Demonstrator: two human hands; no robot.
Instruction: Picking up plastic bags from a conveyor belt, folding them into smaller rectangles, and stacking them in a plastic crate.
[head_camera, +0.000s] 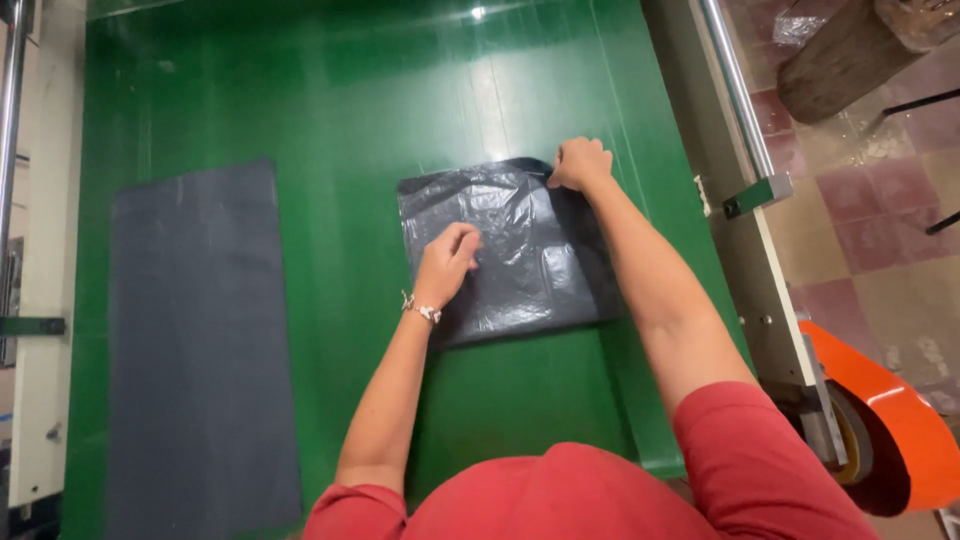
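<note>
A glossy green table (330, 90) carries 2 things: a long flat grey sheet (200, 350) along its left side, and a crumpled black plastic bag (520, 250) lying flat near the middle-right.

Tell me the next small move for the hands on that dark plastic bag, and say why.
Probably draw the right hand toward the body, folding the pinched far corner of the dark plastic bag over. The left hand already presses the bag's middle onto the green table, and the plastic lies crinkled but nearly flat.
</note>
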